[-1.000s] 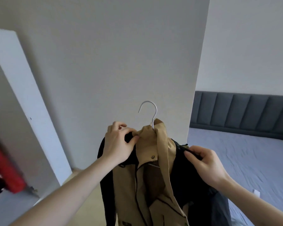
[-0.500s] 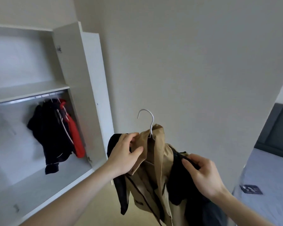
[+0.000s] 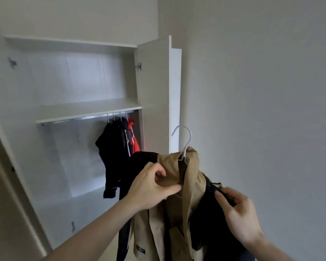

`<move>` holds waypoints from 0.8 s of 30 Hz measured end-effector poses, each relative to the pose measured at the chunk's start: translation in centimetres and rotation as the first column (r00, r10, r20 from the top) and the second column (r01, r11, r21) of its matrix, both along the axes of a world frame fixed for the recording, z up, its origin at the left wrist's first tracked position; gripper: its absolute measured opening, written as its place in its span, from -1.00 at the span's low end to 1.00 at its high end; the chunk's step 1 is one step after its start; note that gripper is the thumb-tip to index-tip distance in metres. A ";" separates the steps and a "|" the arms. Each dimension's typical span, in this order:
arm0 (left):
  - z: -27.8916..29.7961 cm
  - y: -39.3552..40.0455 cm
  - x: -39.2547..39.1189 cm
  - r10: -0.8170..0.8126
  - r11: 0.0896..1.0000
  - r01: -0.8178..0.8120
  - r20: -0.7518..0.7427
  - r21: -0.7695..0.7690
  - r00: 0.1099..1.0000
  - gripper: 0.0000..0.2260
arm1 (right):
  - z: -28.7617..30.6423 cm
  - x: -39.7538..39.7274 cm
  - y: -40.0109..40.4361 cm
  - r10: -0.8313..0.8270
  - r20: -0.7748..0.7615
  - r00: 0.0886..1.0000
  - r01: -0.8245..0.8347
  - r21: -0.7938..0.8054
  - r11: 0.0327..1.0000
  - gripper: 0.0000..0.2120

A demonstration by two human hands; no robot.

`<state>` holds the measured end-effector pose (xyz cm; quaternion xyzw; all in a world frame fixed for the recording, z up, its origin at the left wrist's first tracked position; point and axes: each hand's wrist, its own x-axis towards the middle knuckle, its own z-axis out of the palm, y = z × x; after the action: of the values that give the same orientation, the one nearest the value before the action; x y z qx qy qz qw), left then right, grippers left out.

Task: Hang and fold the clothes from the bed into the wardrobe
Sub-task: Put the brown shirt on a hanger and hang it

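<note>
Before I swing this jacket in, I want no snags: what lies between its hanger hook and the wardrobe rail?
In the head view, the wardrobe's side panel stands between the hanger hook and the rail.

The jacket is cloth, tan and black, soft and not shiny, with folds in it. Its hanger looks like thin white wire, smooth and a little shiny. The wardrobe is made of flat white boards, smooth and dull. The rail under its shelf is shiny grey metal. The hanging clothes are soft cloth, dark and red. The wall is plain, smooth and dull.
</note>
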<state>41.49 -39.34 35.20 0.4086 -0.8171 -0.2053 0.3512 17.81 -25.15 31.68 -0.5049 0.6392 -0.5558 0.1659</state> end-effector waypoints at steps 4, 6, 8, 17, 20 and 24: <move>0.2 -4.7 3.9 0.080 0.993 -0.069 0.122 -0.094 0.989 -0.84 | -0.5 4.0 -6.5 0.049 0.018 0.999 -0.049 -0.008 0.999 -0.85; 0.3 -6.6 5.5 0.129 0.988 -0.117 0.124 -0.099 0.984 -0.87 | -1.0 6.3 -9.7 0.069 0.031 0.997 -0.069 -0.006 0.998 -0.83; 0.1 -8.3 6.6 0.166 0.983 -0.162 0.046 -0.080 0.985 -0.85 | -1.5 8.5 -12.6 0.065 0.040 0.997 -0.065 0.005 0.998 -0.81; -3.2 -16.4 9.9 0.292 0.929 -0.255 -0.109 0.268 0.950 -0.81 | -3.2 16.1 -24.5 0.206 0.141 0.968 -0.220 0.090 0.971 -0.83; -3.7 -19.7 9.9 0.322 0.840 -0.177 -0.208 0.513 0.924 -0.58 | -3.7 18.0 -28.5 0.267 0.154 0.951 -0.284 0.105 0.953 -0.83; -4.9 -24.3 8.6 0.326 0.836 -0.180 -0.207 0.518 0.923 -0.53 | -4.4 19.5 -34.2 0.382 0.179 0.907 -0.398 0.060 0.916 -0.76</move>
<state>50.05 -63.62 30.30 0.5551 -0.6168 -0.4133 0.3749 37.27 -59.37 27.29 -0.5668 0.5353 -0.5198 0.3493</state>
